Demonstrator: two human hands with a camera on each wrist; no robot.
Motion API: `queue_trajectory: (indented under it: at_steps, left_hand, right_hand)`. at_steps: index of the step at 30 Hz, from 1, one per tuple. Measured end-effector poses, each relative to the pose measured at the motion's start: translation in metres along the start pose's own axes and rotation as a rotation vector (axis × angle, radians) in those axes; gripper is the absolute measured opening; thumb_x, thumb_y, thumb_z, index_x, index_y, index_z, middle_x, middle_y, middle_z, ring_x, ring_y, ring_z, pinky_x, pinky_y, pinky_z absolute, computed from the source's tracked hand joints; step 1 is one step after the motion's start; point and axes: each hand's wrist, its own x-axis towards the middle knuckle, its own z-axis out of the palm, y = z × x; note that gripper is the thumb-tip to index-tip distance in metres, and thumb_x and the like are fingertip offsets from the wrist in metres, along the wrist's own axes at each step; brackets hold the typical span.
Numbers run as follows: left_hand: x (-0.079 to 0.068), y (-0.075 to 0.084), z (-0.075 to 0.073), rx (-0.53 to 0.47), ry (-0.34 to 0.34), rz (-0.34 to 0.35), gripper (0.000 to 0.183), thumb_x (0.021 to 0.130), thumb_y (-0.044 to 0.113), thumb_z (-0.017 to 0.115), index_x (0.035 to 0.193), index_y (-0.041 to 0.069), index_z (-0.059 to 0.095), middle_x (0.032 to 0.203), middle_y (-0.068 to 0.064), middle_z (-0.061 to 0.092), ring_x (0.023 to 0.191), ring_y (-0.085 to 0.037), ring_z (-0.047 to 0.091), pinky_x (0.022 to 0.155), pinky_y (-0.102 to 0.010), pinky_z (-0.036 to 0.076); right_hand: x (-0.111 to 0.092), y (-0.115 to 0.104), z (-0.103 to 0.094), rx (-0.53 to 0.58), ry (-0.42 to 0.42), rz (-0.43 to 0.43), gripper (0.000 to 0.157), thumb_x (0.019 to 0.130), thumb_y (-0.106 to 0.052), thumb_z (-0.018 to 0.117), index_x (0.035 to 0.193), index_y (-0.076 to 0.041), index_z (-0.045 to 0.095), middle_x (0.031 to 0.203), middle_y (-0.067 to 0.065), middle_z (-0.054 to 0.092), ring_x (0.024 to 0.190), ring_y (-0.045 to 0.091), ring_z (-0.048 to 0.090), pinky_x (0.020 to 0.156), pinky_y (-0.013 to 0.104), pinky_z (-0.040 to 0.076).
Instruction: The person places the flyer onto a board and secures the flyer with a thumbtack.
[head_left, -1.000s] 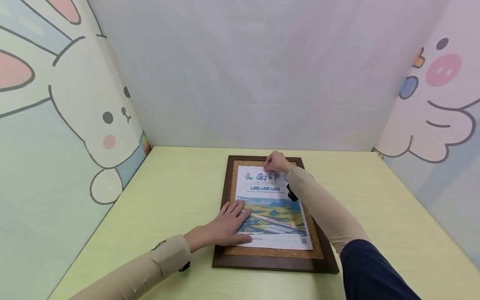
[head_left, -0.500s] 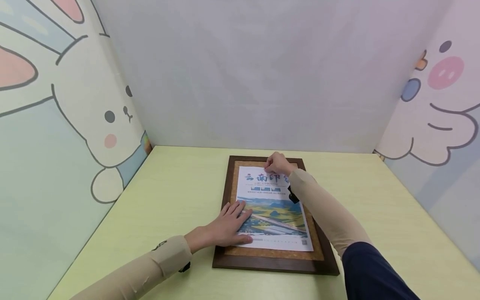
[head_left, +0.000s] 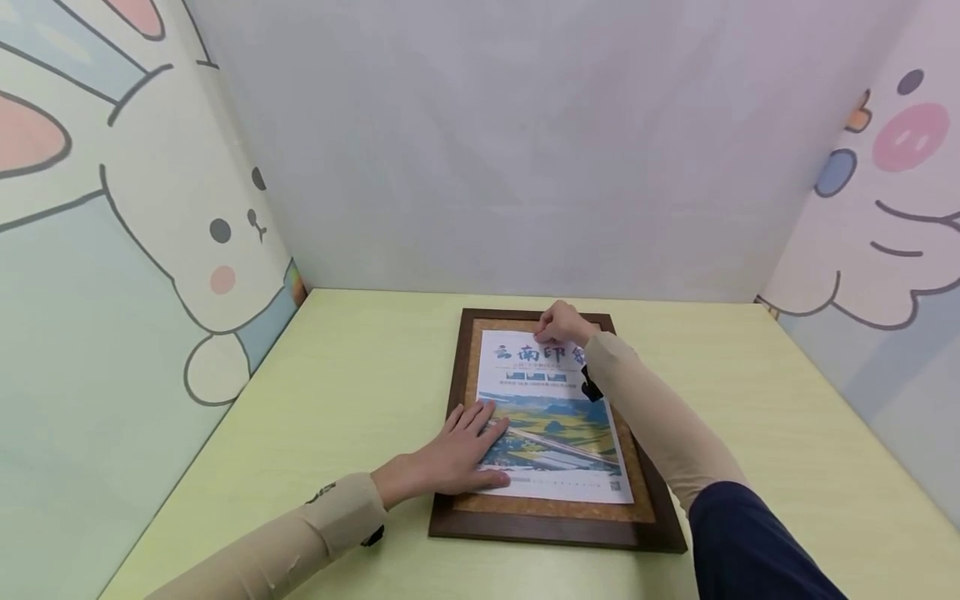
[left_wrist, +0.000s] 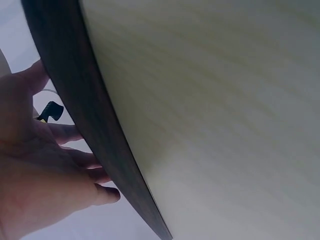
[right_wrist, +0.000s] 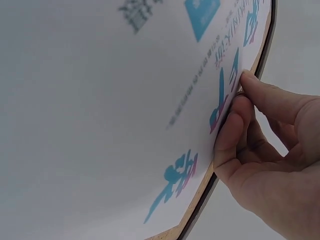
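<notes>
A printed poster (head_left: 547,417) with a landscape picture and large Chinese characters lies on a cork board (head_left: 551,508) in a dark brown frame (head_left: 555,531). My left hand (head_left: 453,457) rests on the poster's lower left part, fingers spread and straight, palm over the frame's left side. At the poster's top edge, thumb and fingers of my right hand (head_left: 564,325) pinch a small brass-coloured tack (right_wrist: 241,93), mostly hidden between the fingertips. In the right wrist view the thumb tip meets the paper beside the top lettering; the other fingers are curled.
The framed board lies on a pale yellow-green table (head_left: 360,367). Behind it rises a grey-white wall (head_left: 495,167). Cartoon-printed panels, a rabbit (head_left: 180,200) on the left and a white figure (head_left: 862,250) on the right, flank the table.
The head view has shifted slightly, so the board appears a little further right. Both hands keep their places on the poster.
</notes>
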Motion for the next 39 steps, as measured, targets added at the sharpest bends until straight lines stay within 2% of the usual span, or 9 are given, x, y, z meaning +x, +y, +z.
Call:
queue_trajectory:
  at_steps: [8,12,21,28,35,39]
  left_hand:
    - [-0.001,0.002,-0.002,0.016,-0.005,-0.001,0.080,0.091,0.059,0.053,0.153,0.014,0.028,0.162,-0.015,0.017,0.150,-0.036,0.013,0.119,-0.058,0.012]
    - [-0.002,0.003,-0.002,0.002,-0.008,0.002,0.080,0.091,0.058,0.053,0.153,0.013,0.029,0.161,-0.016,0.017,0.150,-0.036,0.014,0.119,-0.058,0.012]
    - [-0.002,0.002,-0.002,0.017,0.000,-0.001,0.078,0.092,0.056,0.054,0.152,0.013,0.030,0.161,-0.017,0.019,0.149,-0.038,0.016,0.118,-0.058,0.013]
    - [-0.003,0.003,-0.004,0.014,-0.008,-0.004,0.078,0.091,0.057,0.055,0.152,0.013,0.030,0.161,-0.017,0.019,0.149,-0.037,0.015,0.118,-0.058,0.013]
    - [-0.002,0.003,-0.005,0.023,-0.006,0.001,0.078,0.092,0.057,0.054,0.152,0.012,0.030,0.161,-0.017,0.019,0.149,-0.037,0.015,0.119,-0.057,0.013]
    - [-0.001,0.002,-0.005,0.022,-0.011,0.001,0.078,0.092,0.057,0.053,0.152,0.013,0.030,0.161,-0.017,0.019,0.149,-0.037,0.015,0.119,-0.057,0.013]
  right_hand:
    - [0.003,-0.003,-0.002,0.019,-0.023,0.039,0.006,0.085,-0.010,0.073,0.083,-0.004,0.072,0.079,0.005,0.065,0.066,0.014,0.054,0.060,0.023,0.043]
    - [0.001,-0.001,-0.001,0.005,-0.028,0.028,0.006,0.085,-0.011,0.073,0.085,-0.004,0.072,0.076,0.003,0.064,0.066,0.014,0.054,0.061,0.023,0.043]
    - [0.004,0.007,0.002,0.028,0.023,0.007,0.016,0.091,-0.018,0.068,0.094,-0.003,0.072,0.078,0.006,0.065,0.062,0.012,0.056,0.056,0.022,0.044]
    - [0.010,0.009,0.002,0.012,0.017,0.024,0.013,0.088,-0.017,0.070,0.092,-0.004,0.073,0.083,0.009,0.067,0.066,0.015,0.058,0.057,0.023,0.045]
    - [0.010,0.003,-0.003,-0.023,-0.009,0.047,0.013,0.088,-0.017,0.071,0.090,-0.004,0.071,0.080,0.006,0.066,0.066,0.014,0.057,0.059,0.023,0.044]
    - [0.011,0.002,0.000,-0.041,0.005,0.043,0.012,0.088,-0.015,0.071,0.089,-0.003,0.070,0.079,0.007,0.064,0.066,0.015,0.056,0.059,0.024,0.043]
